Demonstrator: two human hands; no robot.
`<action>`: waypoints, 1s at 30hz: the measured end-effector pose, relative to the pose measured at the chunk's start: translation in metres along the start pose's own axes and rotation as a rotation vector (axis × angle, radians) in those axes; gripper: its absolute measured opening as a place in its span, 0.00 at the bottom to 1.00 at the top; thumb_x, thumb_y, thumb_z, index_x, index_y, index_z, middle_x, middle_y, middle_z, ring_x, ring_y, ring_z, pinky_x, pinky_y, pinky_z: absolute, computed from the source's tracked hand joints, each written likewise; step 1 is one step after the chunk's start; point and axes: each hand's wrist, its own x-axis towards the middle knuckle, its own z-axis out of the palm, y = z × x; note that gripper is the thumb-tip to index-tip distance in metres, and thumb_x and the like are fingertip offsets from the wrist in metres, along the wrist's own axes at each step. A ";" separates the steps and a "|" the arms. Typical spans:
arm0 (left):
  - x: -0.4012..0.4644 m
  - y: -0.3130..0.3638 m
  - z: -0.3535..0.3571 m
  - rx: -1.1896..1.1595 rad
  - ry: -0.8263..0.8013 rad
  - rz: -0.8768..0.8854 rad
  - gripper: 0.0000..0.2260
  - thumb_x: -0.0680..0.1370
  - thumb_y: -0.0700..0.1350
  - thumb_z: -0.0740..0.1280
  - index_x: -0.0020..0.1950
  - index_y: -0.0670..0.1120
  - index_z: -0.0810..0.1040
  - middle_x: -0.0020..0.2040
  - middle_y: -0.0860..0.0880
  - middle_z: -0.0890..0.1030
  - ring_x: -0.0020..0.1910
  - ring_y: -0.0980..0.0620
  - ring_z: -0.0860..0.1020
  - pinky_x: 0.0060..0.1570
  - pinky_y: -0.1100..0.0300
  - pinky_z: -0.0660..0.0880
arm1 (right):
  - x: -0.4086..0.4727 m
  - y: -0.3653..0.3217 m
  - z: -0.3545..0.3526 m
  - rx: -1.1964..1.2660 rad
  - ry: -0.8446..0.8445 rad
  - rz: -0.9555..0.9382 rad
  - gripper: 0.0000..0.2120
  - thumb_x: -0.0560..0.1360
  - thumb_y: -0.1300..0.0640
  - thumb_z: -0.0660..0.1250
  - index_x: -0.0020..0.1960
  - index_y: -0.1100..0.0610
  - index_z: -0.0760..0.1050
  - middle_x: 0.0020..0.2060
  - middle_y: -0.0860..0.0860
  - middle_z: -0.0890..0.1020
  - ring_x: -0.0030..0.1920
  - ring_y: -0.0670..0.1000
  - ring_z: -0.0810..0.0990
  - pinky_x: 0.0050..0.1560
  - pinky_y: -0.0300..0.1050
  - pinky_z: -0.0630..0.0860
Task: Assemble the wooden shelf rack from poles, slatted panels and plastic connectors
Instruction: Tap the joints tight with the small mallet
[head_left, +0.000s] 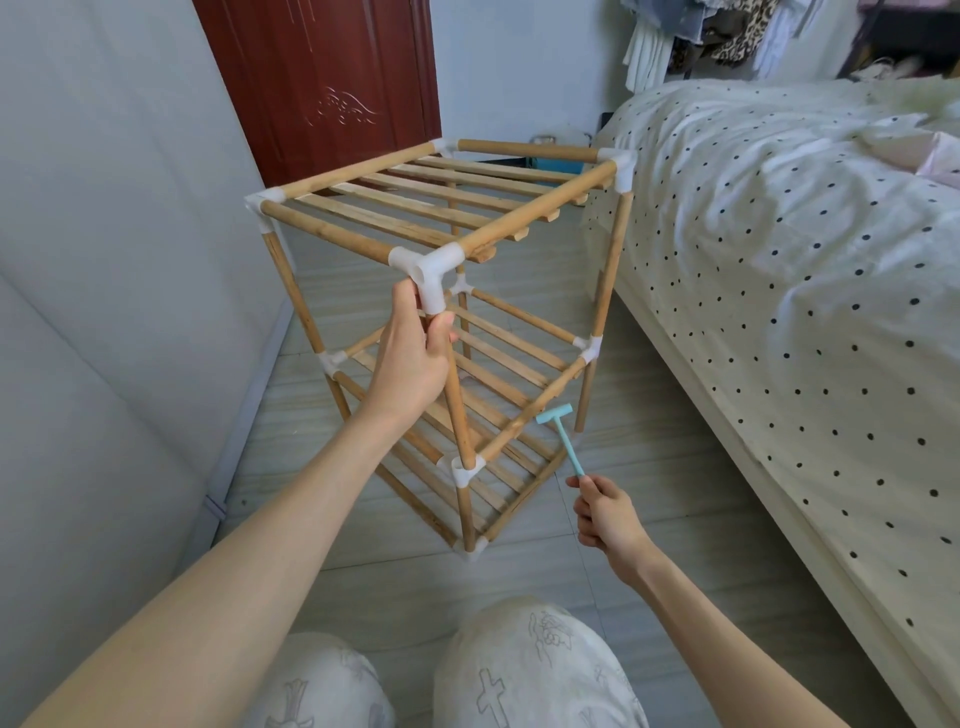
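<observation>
Rack (441, 291) stands upright on pale tiled floor (649, 519), btwn grey wall at left and bed (779, 260) at right, w/ dark red panelled door (322, 78) behind. Three tiers visible. Frame = round, smooth, light-wood poles; joints = white plastic connectors, multi-socket, glossy, slightly translucent. Each tier carries a slatted panel of flat, narrow wood strips, parallel, evenly gapped; top panel (441, 200) sits inside the upper pole rectangle, slat ends poking under the right rail.

Left hand (410, 358): fingers curled round the near front vertical pole (460, 415), just below the top corner connector (434, 275); thumb tip touching the connector's lower socket. Firm wrap grip.

Right hand (605, 514): fingers closed round the bottom end of a small hammer (563, 441), light-blue plastic, thin straight handle, short T-shaped head. Head is up, near the mid-tier right rail, not touching it as far as can be told.

Bed: cream sheet w/ dark polka dots, soft, rumpled. Knees in pale printed trousers (519, 670) at bottom of view. Clothes (727, 41) hang top right, blurred.
</observation>
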 end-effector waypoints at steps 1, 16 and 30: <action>-0.001 -0.001 -0.002 -0.017 0.005 0.003 0.09 0.81 0.41 0.58 0.59 0.49 0.62 0.48 0.48 0.75 0.48 0.54 0.78 0.36 0.69 0.76 | 0.001 0.000 0.003 -0.010 -0.007 -0.013 0.10 0.82 0.59 0.52 0.49 0.59 0.71 0.27 0.48 0.64 0.22 0.44 0.60 0.22 0.36 0.59; -0.024 -0.052 0.004 0.073 -0.261 -0.207 0.09 0.77 0.42 0.66 0.55 0.50 0.69 0.48 0.52 0.80 0.51 0.56 0.79 0.55 0.51 0.77 | 0.064 -0.024 0.094 -0.623 -0.135 -0.296 0.10 0.82 0.53 0.50 0.56 0.57 0.67 0.56 0.53 0.79 0.56 0.55 0.77 0.51 0.43 0.68; -0.031 -0.064 -0.007 0.122 -0.267 -0.253 0.10 0.78 0.40 0.63 0.54 0.54 0.67 0.46 0.55 0.78 0.50 0.59 0.78 0.55 0.54 0.75 | 0.065 -0.008 0.096 -0.654 -0.181 -0.347 0.07 0.82 0.54 0.51 0.53 0.55 0.66 0.48 0.47 0.78 0.48 0.47 0.75 0.47 0.39 0.66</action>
